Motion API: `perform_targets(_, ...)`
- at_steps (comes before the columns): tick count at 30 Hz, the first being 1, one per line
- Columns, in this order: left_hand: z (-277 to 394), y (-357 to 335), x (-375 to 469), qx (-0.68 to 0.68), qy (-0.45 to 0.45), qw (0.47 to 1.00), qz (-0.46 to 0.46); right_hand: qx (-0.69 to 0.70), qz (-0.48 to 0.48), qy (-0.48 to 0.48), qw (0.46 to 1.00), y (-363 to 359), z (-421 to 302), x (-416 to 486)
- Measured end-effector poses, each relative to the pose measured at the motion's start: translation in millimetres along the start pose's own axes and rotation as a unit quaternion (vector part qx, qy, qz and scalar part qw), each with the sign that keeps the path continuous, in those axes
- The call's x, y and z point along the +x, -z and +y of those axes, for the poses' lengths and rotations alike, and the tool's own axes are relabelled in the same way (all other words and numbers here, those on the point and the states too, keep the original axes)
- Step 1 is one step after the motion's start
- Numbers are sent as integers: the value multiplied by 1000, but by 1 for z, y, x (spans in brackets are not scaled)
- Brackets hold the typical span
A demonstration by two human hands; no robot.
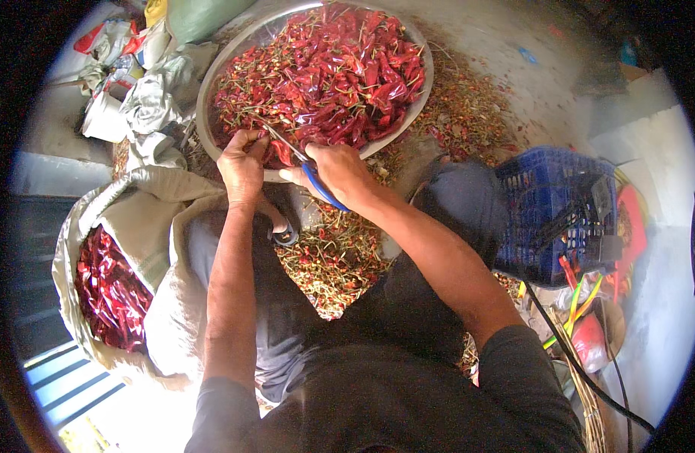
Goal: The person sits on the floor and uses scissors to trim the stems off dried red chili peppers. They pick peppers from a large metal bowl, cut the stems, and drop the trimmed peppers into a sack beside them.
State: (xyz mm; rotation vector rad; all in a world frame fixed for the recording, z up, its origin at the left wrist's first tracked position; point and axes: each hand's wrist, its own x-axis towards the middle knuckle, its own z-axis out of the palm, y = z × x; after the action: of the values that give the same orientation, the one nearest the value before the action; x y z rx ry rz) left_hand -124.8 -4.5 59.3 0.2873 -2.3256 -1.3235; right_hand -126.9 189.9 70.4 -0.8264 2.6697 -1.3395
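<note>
A wide metal basin [205, 105] in front of me holds a heap of glossy dried red chili peppers [347, 68], with cut stems and seeds gathered at its left side. Over its near rim, my right hand [339, 172] grips scissors with blue handles [323, 186]. Their blades [282, 139] point up and left, toward the fingertips of my left hand [242, 164]. The left thumb and fingers are pinched on a small dark red bit, seemingly part of a chili, mostly hidden. A brighter red chili [281, 152] shows between the two hands.
At my left stands an opened woven sack [172, 255] of red chilies [112, 294]. Stems and seeds [336, 255] litter the floor between my feet and right of the basin. A blue plastic crate [529, 226] and a straw bundle [585, 390] are to the right; a white bucket [105, 119] is upper left.
</note>
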Motion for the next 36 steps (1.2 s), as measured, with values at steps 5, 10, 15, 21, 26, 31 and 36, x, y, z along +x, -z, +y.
perform_targets(5, -4, -16, 4, -273, 98, 957, 1, 301, -41, -63, 951, -3, 8, 21)
perform_targets(10, 8, -22, -2, -303, 174, 937, 26, 387, -11, -122, 914, 20, 8, 44)
perform_targets(15, 12, -10, 0, -318, 194, 927, 37, 198, 44, -67, 977, 16, -7, 39)
perform_targets(21, 20, 8, -5, -374, 160, 912, -45, 155, 39, -43, 986, 7, -5, 30)
perform_targets(26, 16, 9, -10, -387, 169, 902, -88, 112, 67, -10, 991, -12, 0, 24)
perform_targets(31, 24, 15, -10, -374, 211, 898, -100, 56, 37, 8, 998, -12, 0, 19)
perform_targets(36, 17, 15, -14, -308, 189, 931, -59, -19, 10, 10, 1000, -7, -5, 10)
